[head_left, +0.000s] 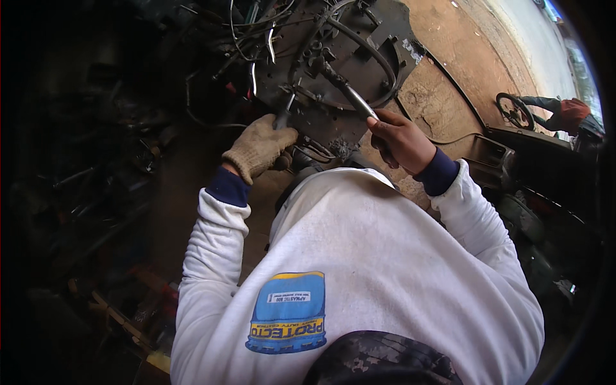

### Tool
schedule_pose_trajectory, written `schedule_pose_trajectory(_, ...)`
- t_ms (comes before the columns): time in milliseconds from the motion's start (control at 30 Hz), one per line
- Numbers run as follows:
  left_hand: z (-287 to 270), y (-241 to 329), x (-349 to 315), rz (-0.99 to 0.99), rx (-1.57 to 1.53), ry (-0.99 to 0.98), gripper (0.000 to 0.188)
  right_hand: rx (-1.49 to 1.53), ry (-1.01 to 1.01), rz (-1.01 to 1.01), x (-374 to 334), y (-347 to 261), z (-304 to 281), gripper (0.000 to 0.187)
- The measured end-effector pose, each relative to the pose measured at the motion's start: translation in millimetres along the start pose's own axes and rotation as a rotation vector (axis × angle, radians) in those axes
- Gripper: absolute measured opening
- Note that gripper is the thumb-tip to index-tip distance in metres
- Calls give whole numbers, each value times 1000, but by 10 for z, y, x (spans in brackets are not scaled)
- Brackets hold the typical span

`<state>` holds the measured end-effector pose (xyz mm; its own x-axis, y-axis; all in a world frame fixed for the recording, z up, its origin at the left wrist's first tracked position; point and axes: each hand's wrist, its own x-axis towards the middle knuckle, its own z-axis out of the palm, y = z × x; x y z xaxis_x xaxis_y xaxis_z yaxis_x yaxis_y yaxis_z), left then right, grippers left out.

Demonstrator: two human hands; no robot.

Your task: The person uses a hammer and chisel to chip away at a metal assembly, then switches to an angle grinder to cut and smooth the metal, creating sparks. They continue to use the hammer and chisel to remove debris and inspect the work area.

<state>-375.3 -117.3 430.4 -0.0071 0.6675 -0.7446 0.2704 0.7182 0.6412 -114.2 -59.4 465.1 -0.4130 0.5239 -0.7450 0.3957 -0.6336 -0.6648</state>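
Observation:
My gloved left hand (258, 145) is closed around the grey grip of a tool with a thin bright shaft (292, 101), which looks like a screwdriver or a chisel. The shaft points away from me at the near part of a dark, greasy metal plate (350, 125). In my bare right hand (403, 141) is a hammer (357, 100), held by its shiny metal handle. Its dark head lies over the plate, close to a curved metal ring (385, 64); whether it touches anything I cannot tell.
Cables and bright levers (270, 43) crowd the plate's far left. Dark metal clutter (90, 173) fills the shaded left side. At right stand a dark box-like frame (487, 157) and other dark items. Farther off, a person in red (573, 114) is beside a wheel (514, 110) on brown ground.

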Motion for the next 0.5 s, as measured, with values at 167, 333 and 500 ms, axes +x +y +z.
schedule_pose_trajectory(167, -17, -279, 191, 118, 52, 26, 41, -285, 31, -44, -107, -169, 149, 27)
schedule_pose_trajectory(333, -39, -257, 160, 42, -77, -68, 36, -960, 95, -354, -252, -561, 227, 23)
schedule_pose_trajectory(500, -83, -261, 159, 107, 2, -145, 21, -1131, 117, -316, -282, -948, 205, 26)
